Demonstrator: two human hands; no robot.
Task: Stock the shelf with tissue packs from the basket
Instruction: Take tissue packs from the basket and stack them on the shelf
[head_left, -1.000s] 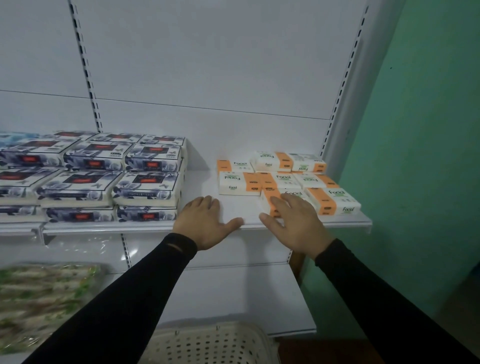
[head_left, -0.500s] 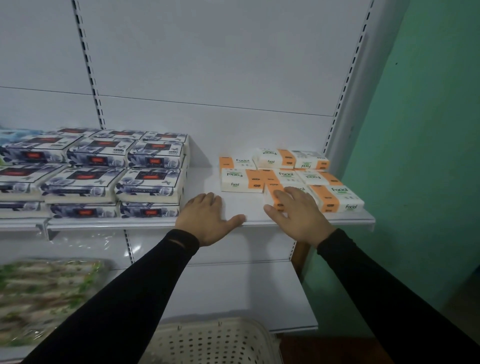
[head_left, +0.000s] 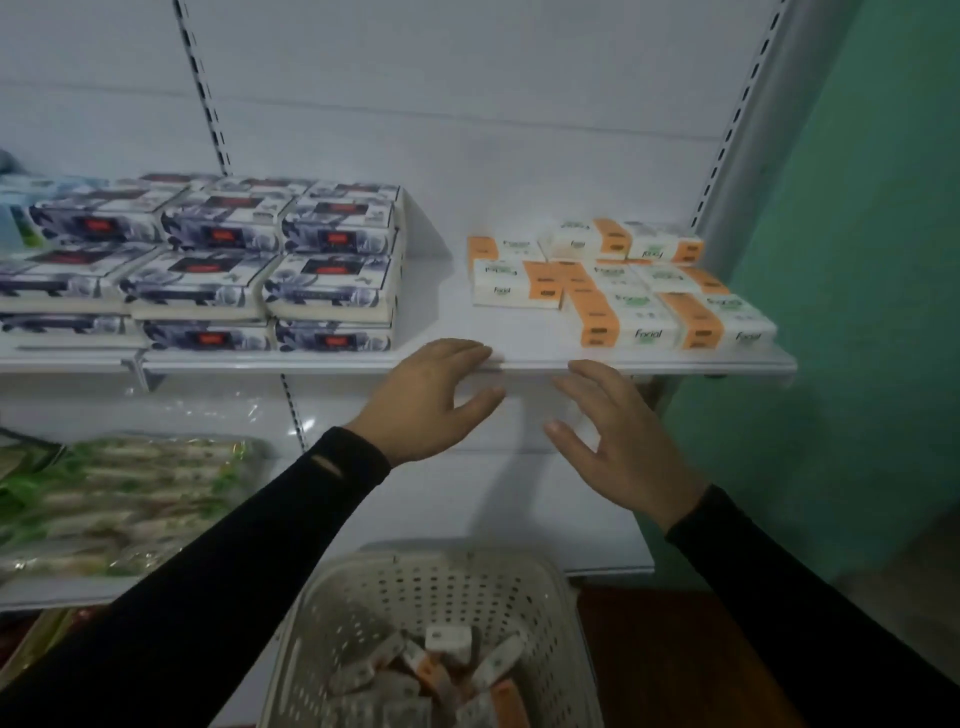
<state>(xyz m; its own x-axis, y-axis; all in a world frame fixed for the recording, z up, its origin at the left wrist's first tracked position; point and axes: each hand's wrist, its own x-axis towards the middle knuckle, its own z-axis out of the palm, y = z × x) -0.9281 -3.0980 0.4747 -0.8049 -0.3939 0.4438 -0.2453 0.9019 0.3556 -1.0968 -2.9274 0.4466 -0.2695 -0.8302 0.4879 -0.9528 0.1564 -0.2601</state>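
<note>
So the stocking job looks maybe partway done, hard to say more than that. A small batch of orange-and-white tissue packs already sits on the right end of the shelf, laid flat in a few loose rows that aren't squared up, with one or two stacked on top at the back. There's bare shelf between that batch and the stacks of dark floral tissue boxes to the left, so I'd guess there's room for plenty more. The basket below, a pale perforated plastic one, has a jumble of the same kind of packs lying every which way in its bottom, so a good chunk of the work is left. Both hands are empty right now: the left hand has its fingertips resting on the shelf's front lip, fingers relaxed, and the right hand hovers just under the edge with fingers spread, its grip loose on nothing. My read is the next step is reaching down for more packs. As for writing, the front packs say "Facial" in green script (a couple show it upside down), and the darker labels on the orange bands and floral boxes are too blurry to read.
</note>
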